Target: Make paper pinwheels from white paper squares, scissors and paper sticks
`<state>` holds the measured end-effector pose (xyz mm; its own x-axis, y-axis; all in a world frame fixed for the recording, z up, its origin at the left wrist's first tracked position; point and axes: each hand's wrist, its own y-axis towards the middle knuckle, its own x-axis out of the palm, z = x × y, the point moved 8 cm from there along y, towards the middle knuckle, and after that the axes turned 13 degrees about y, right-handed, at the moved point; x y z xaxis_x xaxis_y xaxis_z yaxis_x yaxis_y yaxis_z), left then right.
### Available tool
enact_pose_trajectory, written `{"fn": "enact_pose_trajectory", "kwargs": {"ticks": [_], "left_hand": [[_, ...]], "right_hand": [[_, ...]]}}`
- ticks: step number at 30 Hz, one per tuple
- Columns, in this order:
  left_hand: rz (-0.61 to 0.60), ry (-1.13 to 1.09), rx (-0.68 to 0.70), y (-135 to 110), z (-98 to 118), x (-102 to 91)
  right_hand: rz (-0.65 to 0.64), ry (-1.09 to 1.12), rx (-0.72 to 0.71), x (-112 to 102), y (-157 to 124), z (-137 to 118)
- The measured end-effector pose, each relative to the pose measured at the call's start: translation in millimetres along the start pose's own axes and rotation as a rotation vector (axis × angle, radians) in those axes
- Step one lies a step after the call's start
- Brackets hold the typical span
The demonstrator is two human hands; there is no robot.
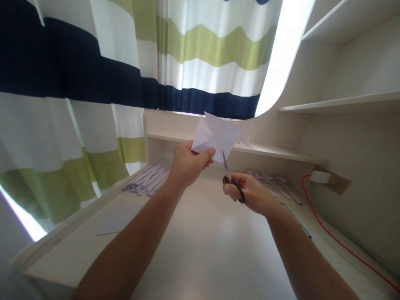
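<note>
My left hand (187, 163) is closed on the lower left corner of a folded white paper (217, 135), holding it up above the desk. My right hand (250, 192) grips a pair of black-handled scissors (229, 177), fingers through the loops. The blades point up and their tips touch the paper's lower edge. Creases cross the paper from its middle.
A pale wooden desk (203, 241) lies under my arms. A pile of white paper strips (146, 180) rests at the back left, more strips (275, 183) at the back right. A flat sheet (117, 218) lies at left. A red cable (331, 233) runs from a wall plug (320, 177). Striped curtains hang behind.
</note>
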<state>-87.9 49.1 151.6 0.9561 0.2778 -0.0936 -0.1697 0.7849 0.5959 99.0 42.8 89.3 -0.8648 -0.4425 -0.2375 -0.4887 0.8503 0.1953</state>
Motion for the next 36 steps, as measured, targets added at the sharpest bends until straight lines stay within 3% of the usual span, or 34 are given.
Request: {"fn": "enact_pose_trajectory", "kwargs": {"ticks": [20,36], "left_hand": [[-0.015,-0.037,-0.065,0.6,-3.2,1.4],[-0.095,-0.11,-0.118,7.1,-22.9,12.5]], "right_hand": [[0.048,-0.013,-0.036,-5.3,3.6,1.6],[0.11,-0.046,-0.004,-9.4,2.2,0.8]]}}
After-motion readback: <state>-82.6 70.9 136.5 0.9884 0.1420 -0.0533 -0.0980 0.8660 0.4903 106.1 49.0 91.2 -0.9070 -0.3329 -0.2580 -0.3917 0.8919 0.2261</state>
